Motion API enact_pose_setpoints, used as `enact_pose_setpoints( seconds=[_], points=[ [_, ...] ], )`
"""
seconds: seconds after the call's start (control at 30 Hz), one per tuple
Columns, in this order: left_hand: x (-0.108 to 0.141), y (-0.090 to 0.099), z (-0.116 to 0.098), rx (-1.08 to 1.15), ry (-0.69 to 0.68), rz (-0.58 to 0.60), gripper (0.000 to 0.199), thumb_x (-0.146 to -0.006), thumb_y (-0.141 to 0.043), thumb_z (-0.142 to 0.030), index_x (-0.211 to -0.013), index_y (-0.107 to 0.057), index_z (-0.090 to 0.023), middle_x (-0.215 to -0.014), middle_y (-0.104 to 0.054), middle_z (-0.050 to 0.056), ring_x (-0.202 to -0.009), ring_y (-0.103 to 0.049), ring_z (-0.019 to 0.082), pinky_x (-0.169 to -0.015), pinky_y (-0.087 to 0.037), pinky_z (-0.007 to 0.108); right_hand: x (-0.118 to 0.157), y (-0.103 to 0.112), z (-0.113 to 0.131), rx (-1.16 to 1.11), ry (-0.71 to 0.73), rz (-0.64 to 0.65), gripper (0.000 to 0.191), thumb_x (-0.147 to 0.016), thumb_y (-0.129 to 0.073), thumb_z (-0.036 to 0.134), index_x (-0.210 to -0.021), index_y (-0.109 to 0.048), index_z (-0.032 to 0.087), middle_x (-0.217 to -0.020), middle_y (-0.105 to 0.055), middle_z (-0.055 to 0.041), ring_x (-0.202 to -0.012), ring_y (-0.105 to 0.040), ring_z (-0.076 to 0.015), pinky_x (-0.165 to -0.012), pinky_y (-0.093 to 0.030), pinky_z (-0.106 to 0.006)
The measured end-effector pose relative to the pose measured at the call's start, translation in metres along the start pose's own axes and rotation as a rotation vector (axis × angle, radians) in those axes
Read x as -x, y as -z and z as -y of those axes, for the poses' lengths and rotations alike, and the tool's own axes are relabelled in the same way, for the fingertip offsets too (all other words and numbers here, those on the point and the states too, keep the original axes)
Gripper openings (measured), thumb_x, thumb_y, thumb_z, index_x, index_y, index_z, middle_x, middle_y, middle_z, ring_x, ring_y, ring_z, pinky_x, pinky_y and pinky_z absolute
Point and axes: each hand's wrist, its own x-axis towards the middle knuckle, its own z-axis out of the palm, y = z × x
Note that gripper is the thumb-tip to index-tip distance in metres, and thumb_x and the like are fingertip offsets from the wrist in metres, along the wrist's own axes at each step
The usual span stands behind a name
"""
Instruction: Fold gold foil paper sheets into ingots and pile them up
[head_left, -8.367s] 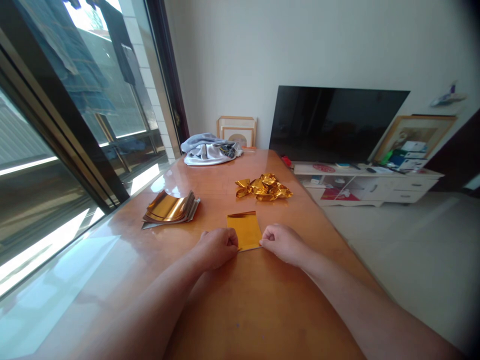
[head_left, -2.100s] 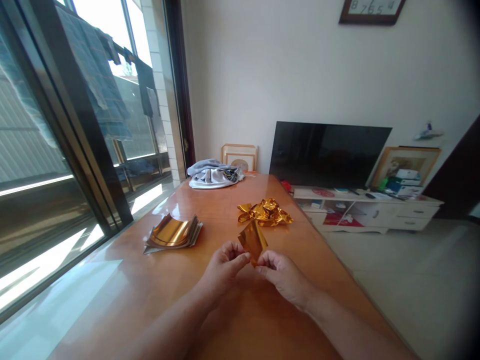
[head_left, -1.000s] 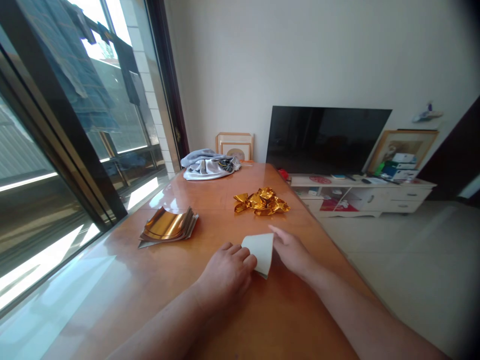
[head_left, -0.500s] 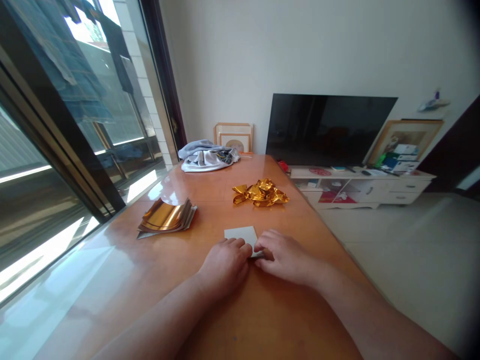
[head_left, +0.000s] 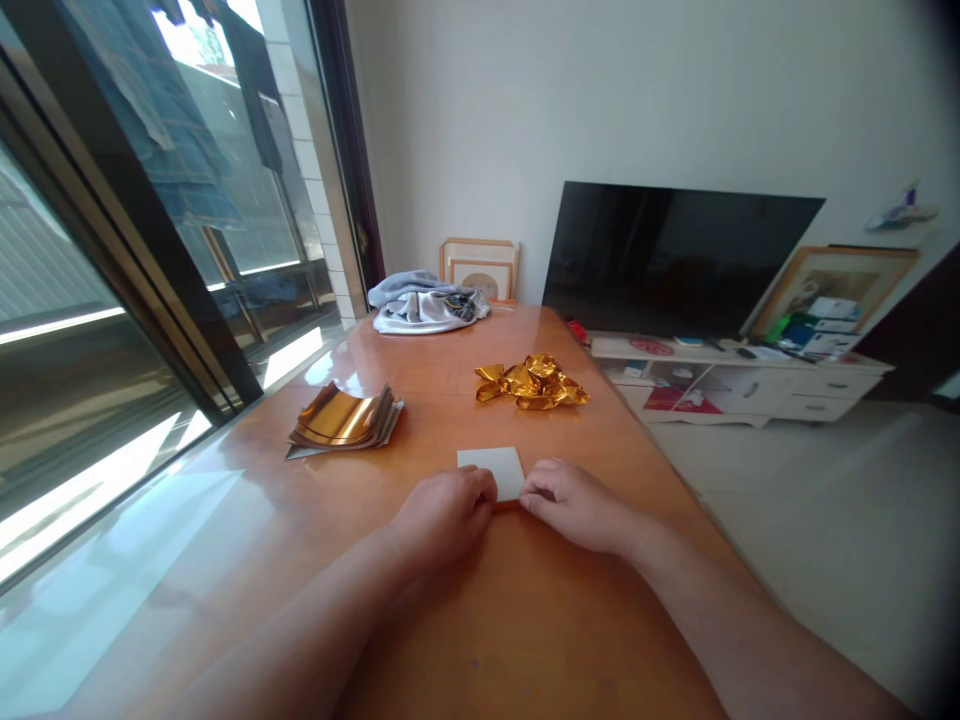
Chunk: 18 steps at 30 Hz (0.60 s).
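A pale square sheet (head_left: pixel 499 467) lies on the wooden table (head_left: pixel 480 620) between my hands, with a thin orange-gold line at its near edge. My left hand (head_left: pixel 450 500) has its fingers curled together over the sheet's near left corner. At the near right corner, my right hand (head_left: pixel 574 503) pinches the edge between thumb and fingers. Beyond them sit several crumpled or folded gold foil pieces (head_left: pixel 536 382). To the left is a curved stack of gold foil sheets (head_left: pixel 343 418).
A grey and white cloth bundle (head_left: pixel 427 303) rests at the table's far end, before leaning frames (head_left: pixel 480 262). The table's right edge slopes down beside a low white cabinet (head_left: pixel 750 385) under a black television (head_left: pixel 679 258). A glass door stands left.
The view has shifted slightly, so the scene sits further right. My left hand has drawn back off the sheet's middle, showing more of it, and my right hand's fingers have come closer together.
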Motion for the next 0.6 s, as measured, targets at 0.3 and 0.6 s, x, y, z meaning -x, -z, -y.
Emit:
enact_pose_setpoints(
  seconds=[0.3,0.6],
  points=[
    [-0.002,0.010,0.026,0.214,0.158,0.058,0.013,-0.075,-0.060,-0.026,-0.072,-0.071,-0.022,-0.070,-0.068,0.000,-0.063,-0.056,0.016,-0.056,-0.033,0.024,-0.002,-0.006,-0.005,-0.033,-0.077,-0.030,0.024,-0.088,-0.059,0.031,-0.067,-0.062,0.020,-0.077,-0.063,-0.0014,-0.071,-0.056,-0.0158,-0.067,-0.040,-0.027],
    [-0.003,0.012,0.028,0.156,0.289,0.054,0.016,-0.073,-0.062,-0.032,-0.065,-0.070,-0.021,-0.066,-0.066,0.000,-0.061,-0.055,0.016,-0.055,-0.031,0.025,-0.003,-0.016,-0.014,-0.153,-0.228,-0.054,0.015,-0.083,-0.061,0.033,-0.076,-0.063,0.020,-0.067,-0.063,0.0021,-0.061,-0.051,-0.0135,-0.055,-0.033,-0.023]
  ],
)
